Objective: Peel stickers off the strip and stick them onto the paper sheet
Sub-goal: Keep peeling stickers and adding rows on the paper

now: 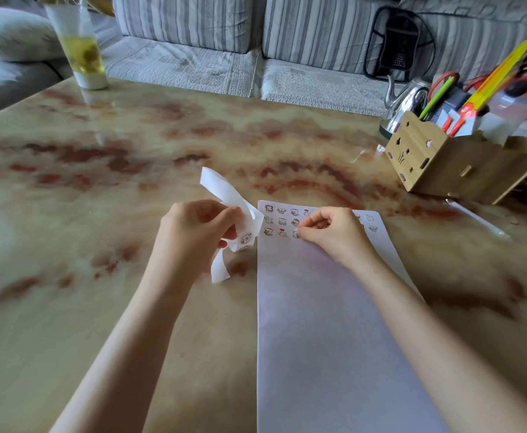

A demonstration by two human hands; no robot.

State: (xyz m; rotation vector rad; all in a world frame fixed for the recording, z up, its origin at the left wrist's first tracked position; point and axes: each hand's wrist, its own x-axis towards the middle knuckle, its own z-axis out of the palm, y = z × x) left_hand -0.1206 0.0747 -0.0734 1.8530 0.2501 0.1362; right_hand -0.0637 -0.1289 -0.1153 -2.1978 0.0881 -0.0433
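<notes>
Head view, single entry.

1. Left hand (199, 226): sitting just left of frame centre, fingers curled, gripping the strip (224, 195) between thumb and fingertips.
2. Strip: white backing, crumpled and looped. One end is rising toward 12 o'clock from the grip, the other is hanging down toward 6 o'clock to the table (130, 145). A printed sticker (245, 238) is showing on the strip at 4 o'clock of the left fingertips.
3. Right hand (327, 232): hovering low over the top of the paper sheet (334, 339), fingers curled, thumb and forefinger tips meeting and touching down at the third row of stickers. Whether a sticker is sitting between those tips is too small to tell.
4. Paper sheet: lying flat on the table at 3 o'clock of the strip, just beside it and not touching, running from centre down to the 6 o'clock edge of the frame.
5. Stuck stickers (282, 220): forming three rows across the sheet's top edge, at 9 to 11 o'clock of the right fingertips; a few more are showing at 2 o'clock of the hand.
6. Wooden organiser (437, 164): standing at 2 o'clock on the table, holding pens and scissors.
7. Kettle (406, 98): standing just behind the organiser.
8. Tall bottle (80, 48): standing at 11 o'clock, containing yellow liquid.
9. Striped sofa (193, 57): running along 12 o'clock, beyond the table.
</notes>
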